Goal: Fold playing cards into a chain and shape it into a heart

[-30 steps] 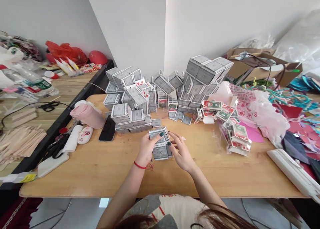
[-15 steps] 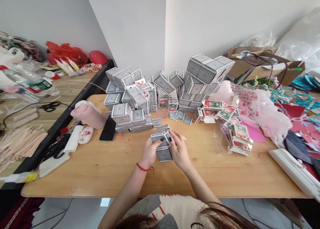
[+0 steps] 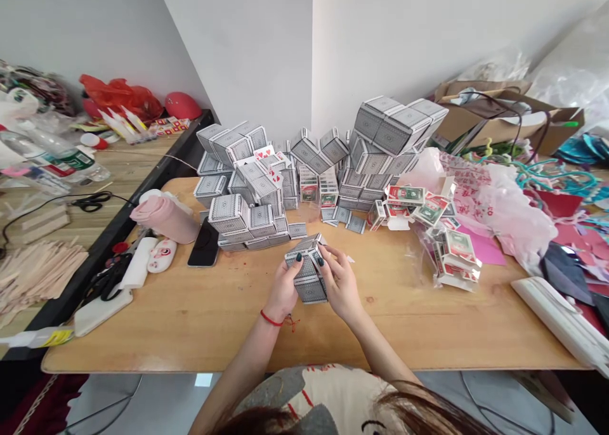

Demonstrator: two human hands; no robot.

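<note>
Between my hands is a block of folded playing cards (image 3: 310,290), its grey patterned backs facing out, above the front half of the wooden table (image 3: 200,321). My left hand (image 3: 284,288) grips its left side, thumb on the front face. On the right side my right hand (image 3: 341,284) is closed, thumb and fingers pinching a card edge near the top corner. Just beyond stand similar card blocks, one stack at the left (image 3: 229,214) and a taller one at the right (image 3: 394,127). The fingers behind the block are hidden.
Opened card boxes (image 3: 459,251) lie to the right, beside a crumpled plastic bag (image 3: 504,200). A black phone (image 3: 203,245), a pink cup (image 3: 166,218) and black scissors (image 3: 109,276) are at the left. A long white case (image 3: 552,314) rests along the right edge.
My right thumb has shifted slightly down and left, and my left thumb has slid a little up the block. Both hands still hold it; the view has tilted slightly.
</note>
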